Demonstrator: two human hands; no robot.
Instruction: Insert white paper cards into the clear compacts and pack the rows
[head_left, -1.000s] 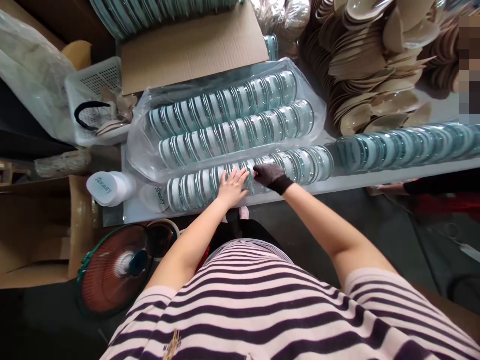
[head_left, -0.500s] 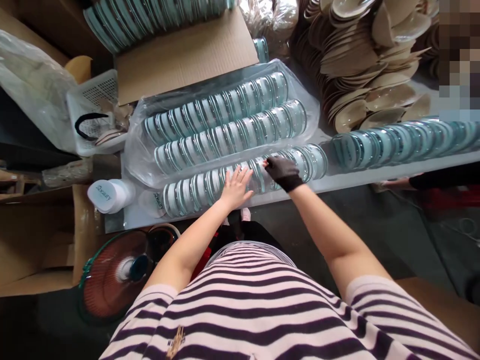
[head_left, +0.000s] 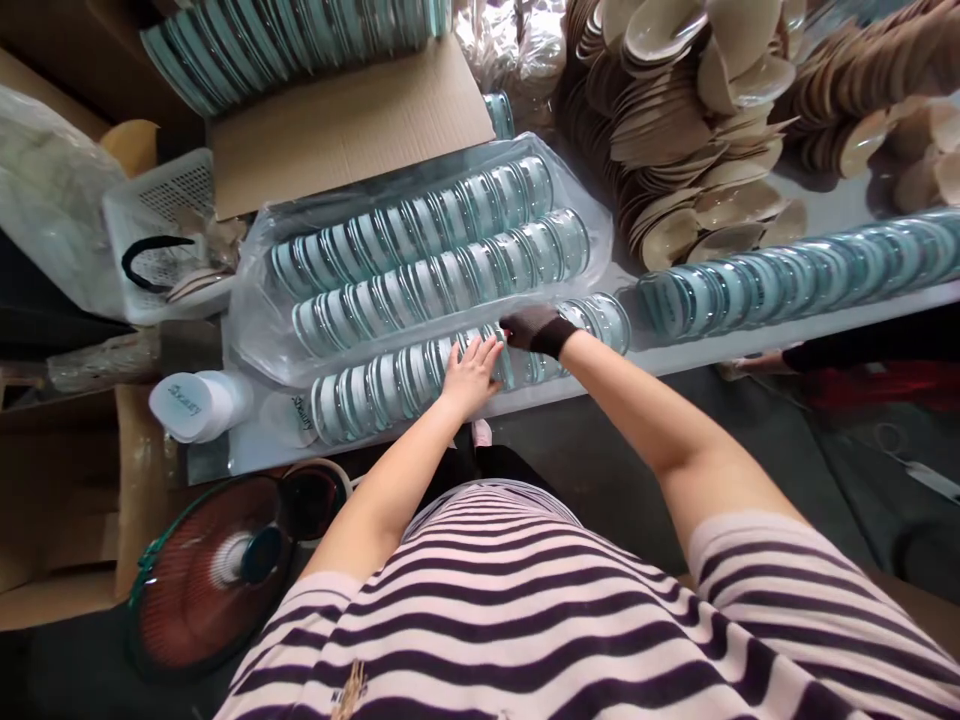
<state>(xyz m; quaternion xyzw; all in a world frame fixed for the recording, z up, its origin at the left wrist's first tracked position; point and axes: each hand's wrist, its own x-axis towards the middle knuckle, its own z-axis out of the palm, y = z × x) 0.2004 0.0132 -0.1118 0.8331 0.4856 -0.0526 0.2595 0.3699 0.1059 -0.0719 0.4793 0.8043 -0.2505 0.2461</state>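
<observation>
The front row of clear bluish round pieces (head_left: pixel 390 390) lies along the near table edge, stacked on edge with white inside. My bare left hand (head_left: pixel 471 375) rests flat on top of this row, fingers spread. Just right of it, my right hand (head_left: pixel 536 330) wears a dark glove with bare fingertips. Its fingers are curled down over the same row, nearly touching my left fingertips; whatever is between them is hidden. Beyond lie two more rows of these pieces (head_left: pixel 442 275) on a clear plastic bag (head_left: pixel 259 320).
A cardboard sheet (head_left: pixel 352 125) and another row (head_left: pixel 292 50) lie behind. Stacked beige bowls (head_left: pixel 660 130) and a long row (head_left: pixel 810 280) stand right. On the left are a white basket (head_left: pixel 139 215), white printed oval pieces (head_left: pixel 184 405), an open carton (head_left: pixel 139 500) and a fan (head_left: pixel 202 580).
My right hand has moved left along the front row, closer to my left hand. My left hand stays on the row. The whole view has shifted, with things appearing farther left.
</observation>
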